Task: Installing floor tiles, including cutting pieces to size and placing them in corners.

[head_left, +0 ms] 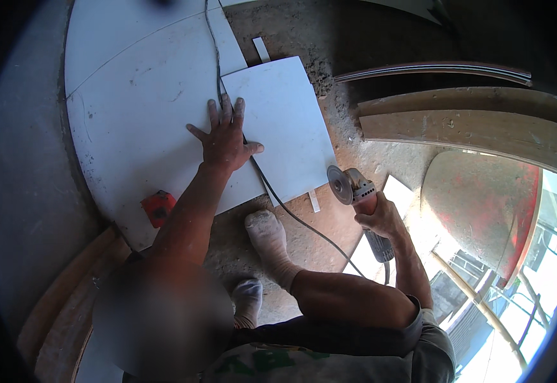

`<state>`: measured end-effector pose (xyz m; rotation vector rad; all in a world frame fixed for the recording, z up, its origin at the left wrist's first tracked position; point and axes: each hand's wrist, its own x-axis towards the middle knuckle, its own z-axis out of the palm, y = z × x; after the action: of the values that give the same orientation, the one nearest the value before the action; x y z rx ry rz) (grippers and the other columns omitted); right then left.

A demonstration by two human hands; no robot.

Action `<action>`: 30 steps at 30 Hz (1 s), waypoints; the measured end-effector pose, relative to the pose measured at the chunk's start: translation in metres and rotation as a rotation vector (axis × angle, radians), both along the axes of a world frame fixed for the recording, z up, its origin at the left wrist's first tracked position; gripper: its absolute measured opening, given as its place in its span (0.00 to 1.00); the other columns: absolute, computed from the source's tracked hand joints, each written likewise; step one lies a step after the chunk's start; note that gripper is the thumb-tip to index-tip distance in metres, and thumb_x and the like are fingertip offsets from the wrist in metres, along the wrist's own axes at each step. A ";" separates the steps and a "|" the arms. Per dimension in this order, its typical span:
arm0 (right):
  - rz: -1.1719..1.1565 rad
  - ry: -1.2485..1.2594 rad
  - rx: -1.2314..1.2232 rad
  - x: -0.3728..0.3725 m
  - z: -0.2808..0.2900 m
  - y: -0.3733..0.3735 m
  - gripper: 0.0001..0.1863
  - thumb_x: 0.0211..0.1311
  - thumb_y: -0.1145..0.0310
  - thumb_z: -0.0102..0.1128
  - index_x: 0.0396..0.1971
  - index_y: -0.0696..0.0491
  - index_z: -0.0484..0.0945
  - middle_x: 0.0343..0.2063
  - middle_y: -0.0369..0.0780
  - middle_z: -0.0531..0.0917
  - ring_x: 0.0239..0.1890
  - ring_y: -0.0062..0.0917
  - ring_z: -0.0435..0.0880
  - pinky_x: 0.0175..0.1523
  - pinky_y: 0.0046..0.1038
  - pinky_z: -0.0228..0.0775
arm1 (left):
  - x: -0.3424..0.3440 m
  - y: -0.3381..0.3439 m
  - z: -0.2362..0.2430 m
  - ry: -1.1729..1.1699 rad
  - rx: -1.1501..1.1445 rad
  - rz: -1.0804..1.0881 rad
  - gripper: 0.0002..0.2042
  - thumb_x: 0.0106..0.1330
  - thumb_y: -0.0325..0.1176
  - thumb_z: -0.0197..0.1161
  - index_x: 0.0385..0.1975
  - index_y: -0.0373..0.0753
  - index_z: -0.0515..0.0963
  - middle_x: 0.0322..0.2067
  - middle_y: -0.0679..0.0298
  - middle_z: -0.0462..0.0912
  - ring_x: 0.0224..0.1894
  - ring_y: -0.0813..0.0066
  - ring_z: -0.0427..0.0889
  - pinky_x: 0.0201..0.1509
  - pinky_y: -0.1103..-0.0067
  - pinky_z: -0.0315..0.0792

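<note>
In my right hand [383, 219] is an angle grinder [366, 203], gripped round its body. Its cutting disc [339, 184] sits just off the right edge of a white panel [288, 127]; whether the disc turns, I cannot tell. My left hand [224, 137] presses flat with fingers spread, across the seam between that panel and a larger white sheet [138, 115]. A black power cord [291, 217] runs under or beside this hand and down toward my right knee. On the larger sheet, left of my forearm, lies a red tape measure [158, 207].
Narrow white strips [261, 50] stick out from under the panel. Curved wooden boards [463, 124] lie at the right, near a large rounded reddish-grey object [479, 207]. My socked foot [265, 233] rests on the dusty floor by the panel. More boards [67, 293] lie lower left.
</note>
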<state>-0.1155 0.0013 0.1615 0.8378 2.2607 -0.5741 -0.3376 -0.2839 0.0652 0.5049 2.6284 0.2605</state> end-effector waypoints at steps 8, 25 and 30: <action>-0.006 -0.001 -0.007 -0.001 0.000 0.001 0.33 0.38 0.58 0.68 0.42 0.66 0.70 0.30 0.55 0.82 0.34 0.45 0.85 0.40 0.36 0.77 | 0.001 0.000 -0.002 0.001 -0.010 -0.002 0.53 0.50 0.57 0.69 0.71 0.49 0.41 0.72 0.54 0.37 0.73 0.49 0.34 0.59 0.28 0.35; -0.005 0.014 -0.009 -0.006 -0.002 0.001 0.32 0.39 0.59 0.68 0.43 0.65 0.70 0.30 0.54 0.83 0.35 0.43 0.85 0.40 0.35 0.78 | 0.001 0.000 -0.002 0.037 -0.011 0.000 0.52 0.50 0.58 0.68 0.71 0.48 0.44 0.72 0.55 0.40 0.73 0.50 0.36 0.59 0.28 0.36; -0.005 0.024 -0.025 -0.008 -0.001 0.000 0.33 0.38 0.59 0.68 0.43 0.65 0.70 0.31 0.54 0.83 0.35 0.43 0.85 0.41 0.35 0.78 | 0.000 0.000 0.000 0.029 -0.017 0.002 0.52 0.50 0.59 0.68 0.71 0.48 0.44 0.72 0.56 0.40 0.73 0.50 0.36 0.60 0.28 0.36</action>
<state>-0.1235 0.0016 0.1602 0.8291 2.2694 -0.6170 -0.3372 -0.2835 0.0651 0.5041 2.6569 0.2326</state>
